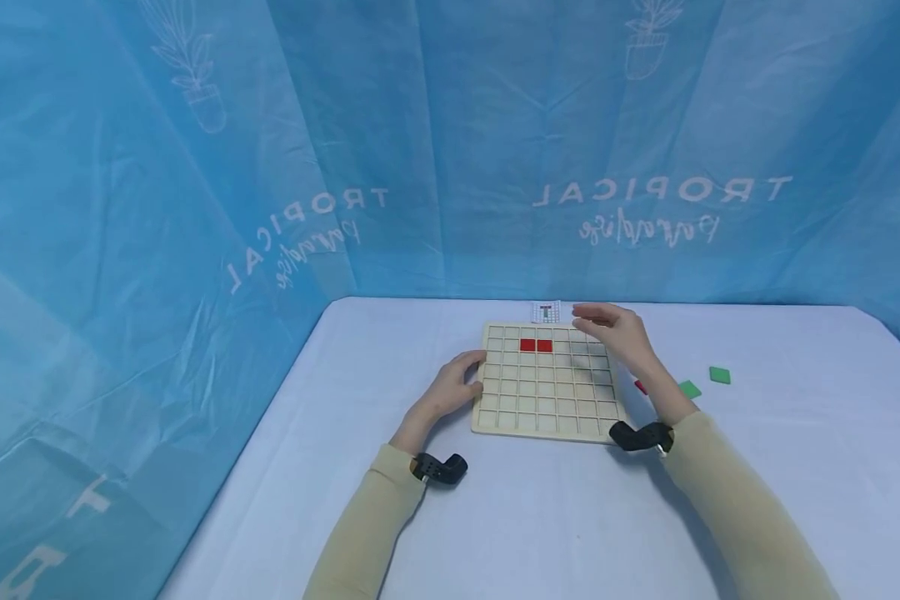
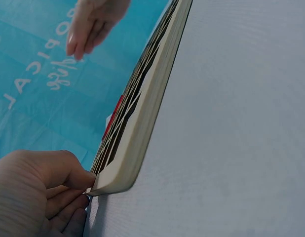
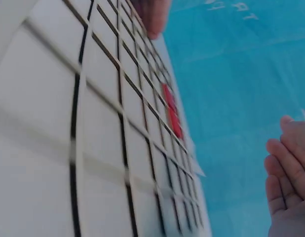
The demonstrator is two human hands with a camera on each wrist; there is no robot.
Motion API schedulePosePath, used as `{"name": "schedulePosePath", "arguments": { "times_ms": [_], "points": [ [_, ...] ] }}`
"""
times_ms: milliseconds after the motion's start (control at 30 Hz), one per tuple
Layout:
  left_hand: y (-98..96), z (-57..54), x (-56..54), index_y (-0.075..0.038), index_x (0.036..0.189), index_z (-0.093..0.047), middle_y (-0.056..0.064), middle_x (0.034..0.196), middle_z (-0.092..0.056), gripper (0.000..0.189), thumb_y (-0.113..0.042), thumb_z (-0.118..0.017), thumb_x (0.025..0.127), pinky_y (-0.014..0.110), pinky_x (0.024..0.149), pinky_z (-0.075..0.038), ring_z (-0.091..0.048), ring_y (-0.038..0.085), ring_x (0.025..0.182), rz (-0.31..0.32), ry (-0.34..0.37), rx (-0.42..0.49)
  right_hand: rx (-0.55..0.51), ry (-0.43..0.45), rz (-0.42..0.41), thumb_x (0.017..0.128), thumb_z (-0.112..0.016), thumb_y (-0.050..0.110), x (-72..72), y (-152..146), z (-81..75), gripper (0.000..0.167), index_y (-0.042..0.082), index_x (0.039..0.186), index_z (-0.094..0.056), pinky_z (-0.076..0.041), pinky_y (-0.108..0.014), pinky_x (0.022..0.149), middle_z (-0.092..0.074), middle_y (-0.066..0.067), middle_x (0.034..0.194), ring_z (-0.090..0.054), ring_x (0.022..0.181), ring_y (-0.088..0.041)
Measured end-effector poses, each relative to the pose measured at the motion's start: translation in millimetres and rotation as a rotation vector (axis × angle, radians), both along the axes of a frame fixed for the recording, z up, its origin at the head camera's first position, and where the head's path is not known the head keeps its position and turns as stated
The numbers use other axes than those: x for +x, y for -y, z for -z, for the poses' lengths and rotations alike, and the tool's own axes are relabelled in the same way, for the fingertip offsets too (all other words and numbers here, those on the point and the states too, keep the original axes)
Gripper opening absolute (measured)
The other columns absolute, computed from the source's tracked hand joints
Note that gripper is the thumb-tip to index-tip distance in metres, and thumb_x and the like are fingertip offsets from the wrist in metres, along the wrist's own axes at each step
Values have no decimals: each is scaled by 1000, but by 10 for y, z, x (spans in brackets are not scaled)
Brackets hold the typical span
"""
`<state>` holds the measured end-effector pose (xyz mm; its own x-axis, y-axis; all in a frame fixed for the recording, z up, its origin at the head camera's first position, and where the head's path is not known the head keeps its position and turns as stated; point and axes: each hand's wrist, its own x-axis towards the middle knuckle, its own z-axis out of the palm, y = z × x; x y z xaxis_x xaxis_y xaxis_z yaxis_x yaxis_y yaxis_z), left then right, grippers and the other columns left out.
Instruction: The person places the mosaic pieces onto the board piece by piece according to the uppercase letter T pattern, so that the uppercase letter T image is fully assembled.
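Sleeves [image 1: 366, 527], flat board [image 1: 545, 389], red tile row [image 1: 544, 346] crosswise

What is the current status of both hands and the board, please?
Left hand gripping left edge of grid board. Right hand raised near its far right corner, apparently empty. Two red tiles in cells. Nothing visibly in the way.

Dressed in long, plain beige sleeves [image 1: 746, 508], wearing black wrist cameras [image 1: 442, 470] with rounded ends at both cuffs [image 1: 692, 433].
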<state>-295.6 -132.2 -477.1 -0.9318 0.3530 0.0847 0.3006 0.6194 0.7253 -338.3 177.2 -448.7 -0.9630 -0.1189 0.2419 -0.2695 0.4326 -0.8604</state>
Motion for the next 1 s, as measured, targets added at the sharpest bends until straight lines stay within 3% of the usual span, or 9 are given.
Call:
{"name": "schedulePosePath", "arguments": {
  "times_ms": [100,200,300,433,600,733,900,1000],
  "points": [
    [2,-14,-15,-2,142,-39,10,146,-38,61,-4,-56,84,32,112,-25,-30,22,136,0,-6,-8,-9,-19,49,82,-59,60,-42,-329,168,55,26,125,-62,-50,-37,91,-62,2,121,-57,110,-17],
    [-2,-25,-19,-1,142,-39,11,146,-38,61,-4,-55,83,34,112,-25,-30,23,136,11,-4,-5,25,-31,119,80,-58,65,-43,-670,416,56,31,124,-61,-49,-43,92,-61,5,121,-57,110,-15],
    [-3,-25,-19,-1,142,-39,12,146,-38,61,-4,-55,83,34,112,-26,-30,23,136,18,-1,-3,102,-8,177,83,-60,58,102,-909,536,51,29,126,-60,-48,-48,92,-61,4,122,-56,111,-18],
    [9,-13,-21,-2,142,-39,11,146,-38,61,-4,-56,84,32,111,-25,-30,22,136,9,-8,-8,162,43,176,88,-60,48,436,-984,413,51,20,130,-57,-45,-53,94,-59,-6,126,-52,117,-26],
    [14,-20,-16,-3,142,-39,11,146,-38,61,-4,-56,84,32,111,-25,-30,22,137,2,-2,1,166,15,154,91,-59,44,705,-940,294,50,10,128,-58,-42,-60,93,-58,-14,125,-49,118,-35],
    [10,-21,-5,-3,142,-39,11,146,-37,61,-4,-56,84,33,112,-25,-30,22,137,2,5,4,197,-29,134,91,-62,37,842,-869,286,46,4,123,-60,-42,-58,92,-61,-18,119,-52,113,-36],
    [-1,-12,3,-2,142,-39,12,146,-37,60,-4,-56,84,35,112,-25,-29,23,137,2,8,7,317,-138,130,87,-69,31,857,-854,406,43,1,117,-63,-43,-57,91,-64,-19,112,-55,108,-37],
    [-4,-8,1,-3,142,-39,11,146,-37,60,-4,-56,85,34,112,-25,-29,23,137,-3,6,1,371,-158,125,84,-71,31,870,-850,432,45,0,116,-64,-42,-59,92,-63,-20,113,-51,112,-40]
  ]
}}
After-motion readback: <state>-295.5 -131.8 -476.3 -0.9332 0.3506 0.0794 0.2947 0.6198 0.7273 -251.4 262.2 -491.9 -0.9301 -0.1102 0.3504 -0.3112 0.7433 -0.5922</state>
